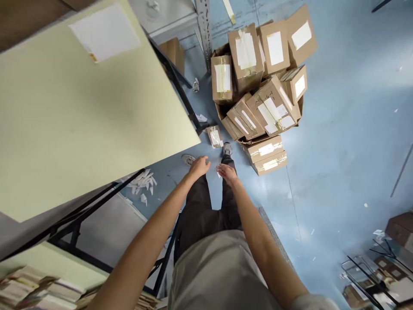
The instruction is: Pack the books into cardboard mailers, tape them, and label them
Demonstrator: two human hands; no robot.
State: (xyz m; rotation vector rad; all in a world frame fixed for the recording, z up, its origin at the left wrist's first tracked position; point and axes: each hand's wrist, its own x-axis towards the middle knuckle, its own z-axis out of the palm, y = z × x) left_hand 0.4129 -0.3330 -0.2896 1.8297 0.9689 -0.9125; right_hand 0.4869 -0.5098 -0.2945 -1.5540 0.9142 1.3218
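My left hand [200,167] hovers above my left leg, near the table corner, its fingers loosely bent and apart, with nothing visible in them. Close by on the right, my right hand [227,173] pinches a small white piece of paper [219,174] over my right leg. On the floor just beyond both hands lies a small taped cardboard box [214,137] with a white label. Past my right foot, a large carton [222,113] is heaped with several labelled cardboard boxes [272,107], some leaning on each other.
A pale yellow tabletop [135,112] on a black frame fills the left, with a white sheet [106,32] on it. Paper scraps [142,183] litter the blue floor beneath. A perforated metal post [204,34] stands ahead. Stacked bundles [45,288] sit at lower left.
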